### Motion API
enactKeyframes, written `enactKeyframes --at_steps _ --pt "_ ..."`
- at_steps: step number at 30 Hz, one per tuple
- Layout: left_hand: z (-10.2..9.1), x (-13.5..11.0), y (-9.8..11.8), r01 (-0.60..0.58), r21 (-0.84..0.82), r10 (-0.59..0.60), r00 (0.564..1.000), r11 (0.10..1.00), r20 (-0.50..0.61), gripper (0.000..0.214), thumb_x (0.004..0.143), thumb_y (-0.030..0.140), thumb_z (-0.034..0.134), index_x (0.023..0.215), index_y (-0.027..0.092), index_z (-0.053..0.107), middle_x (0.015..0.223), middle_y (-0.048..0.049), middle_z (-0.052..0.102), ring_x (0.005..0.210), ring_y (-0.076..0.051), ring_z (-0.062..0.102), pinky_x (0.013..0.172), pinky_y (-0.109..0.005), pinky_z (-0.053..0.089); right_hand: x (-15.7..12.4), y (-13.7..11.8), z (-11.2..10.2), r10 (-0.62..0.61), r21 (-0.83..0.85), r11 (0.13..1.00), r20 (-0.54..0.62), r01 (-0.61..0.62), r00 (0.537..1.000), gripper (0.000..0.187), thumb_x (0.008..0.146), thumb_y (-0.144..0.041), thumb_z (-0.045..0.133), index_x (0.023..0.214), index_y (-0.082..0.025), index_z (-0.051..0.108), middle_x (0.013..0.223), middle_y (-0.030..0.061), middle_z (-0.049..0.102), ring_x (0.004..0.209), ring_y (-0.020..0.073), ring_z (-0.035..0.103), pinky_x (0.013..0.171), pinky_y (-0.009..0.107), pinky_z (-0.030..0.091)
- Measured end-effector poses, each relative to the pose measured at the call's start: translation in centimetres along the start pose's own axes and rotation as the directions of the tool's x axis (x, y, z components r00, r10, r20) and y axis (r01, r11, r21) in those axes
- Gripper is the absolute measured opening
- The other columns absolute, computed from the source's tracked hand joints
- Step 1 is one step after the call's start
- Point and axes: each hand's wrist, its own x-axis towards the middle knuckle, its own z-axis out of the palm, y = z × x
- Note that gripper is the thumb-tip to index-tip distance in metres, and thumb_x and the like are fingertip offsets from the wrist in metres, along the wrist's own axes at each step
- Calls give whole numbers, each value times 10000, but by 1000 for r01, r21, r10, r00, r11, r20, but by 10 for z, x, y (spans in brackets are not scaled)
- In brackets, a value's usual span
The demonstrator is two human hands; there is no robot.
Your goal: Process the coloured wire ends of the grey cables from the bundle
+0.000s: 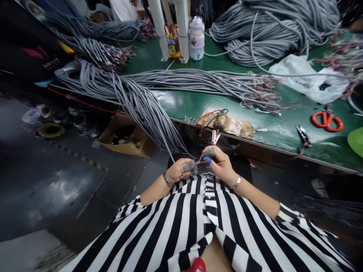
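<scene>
A green table (289, 130) spans the scene, with 1 long bundle of grey cables (147, 109) draped over its near edge toward the person's lap. In front of that edge, 2 hands work close together, just apart. The left hand (181, 170) is curled nearly closed, its covered thumb and fingers pinching 1 grey cable close to its stripped end. The right hand (222, 166) is partly curled, thumb and forefinger brought together on the thin wires; its other fingers are hard to make out. Beyond it, a tape-wrapped block (228, 124) lies along the table edge; orange-handled scissors (327, 121) and smaller cutters (303, 135) lie farther right. A pink clip (215, 137) stands just above the right hand. Between the hands sit the cable end (197, 162) and its coloured wires (201, 155).
</scene>
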Motion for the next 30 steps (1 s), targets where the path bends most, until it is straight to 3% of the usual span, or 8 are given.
enactKeyframes --at_steps 2,5,10,13,20,22,26,30 --pt "1 -1 0 31 52 -31 1000 998 -3 410 729 488 734 668 112 583 356 89 358 295 -12 192 336 -157 111 -1 -2 -3 -97 -106 990 1 96 995 102 893 -265 574 880 -200 651 1013 96 635 932 203 617 846 378 514" --pt "2 -2 0 61 102 -59 998 993 -21 422 714 502 736 664 113 580 360 86 364 303 -13 199 333 -155 99 -3 -1 -7 -110 -151 982 28 113 994 103 894 -268 568 905 -203 647 1068 108 651 973 213 629 853 386 525" --pt "2 -2 0 61 153 -66 997 986 30 458 727 542 722 670 106 595 359 81 369 301 -14 193 326 -163 91 -6 7 -6 196 142 968 79 -206 977 209 894 -388 590 928 -191 649 876 64 697 740 168 658 671 316 561" --pt "1 -2 0 34 139 -40 998 990 39 480 734 568 712 678 105 597 360 85 358 301 -15 188 323 -163 94 -7 9 -3 341 329 870 134 -367 930 280 842 -463 653 904 -190 640 810 47 698 698 167 661 645 313 564" --pt "-2 -4 1 83 132 -92 994 988 58 508 699 588 736 673 100 601 365 73 379 300 -17 197 324 -175 83 -4 8 -5 515 501 626 311 -598 799 318 721 -434 782 751 -179 594 704 15 677 598 126 606 589 269 516" --pt "-3 -4 0 93 104 -99 993 990 61 505 674 575 763 660 99 597 373 73 380 306 -15 204 331 -173 82 -4 10 -6 541 540 520 391 -662 744 331 692 -414 803 733 -168 586 654 2 656 496 78 520 473 202 430" --pt "-4 -1 -1 51 6 -51 997 999 55 518 619 567 808 632 100 585 386 72 383 303 -8 206 330 -166 93 -2 15 -6 524 556 321 570 -767 633 303 692 -358 796 735 -135 595 581 -19 611 367 -7 203 343 145 124" --pt "-5 4 -4 3 -97 6 996 995 92 497 632 554 806 666 99 609 369 80 369 290 -6 177 321 -163 123 -1 15 -2 470 558 213 662 -802 584 265 709 -311 775 774 -130 594 644 14 659 368 -14 168 341 150 65"
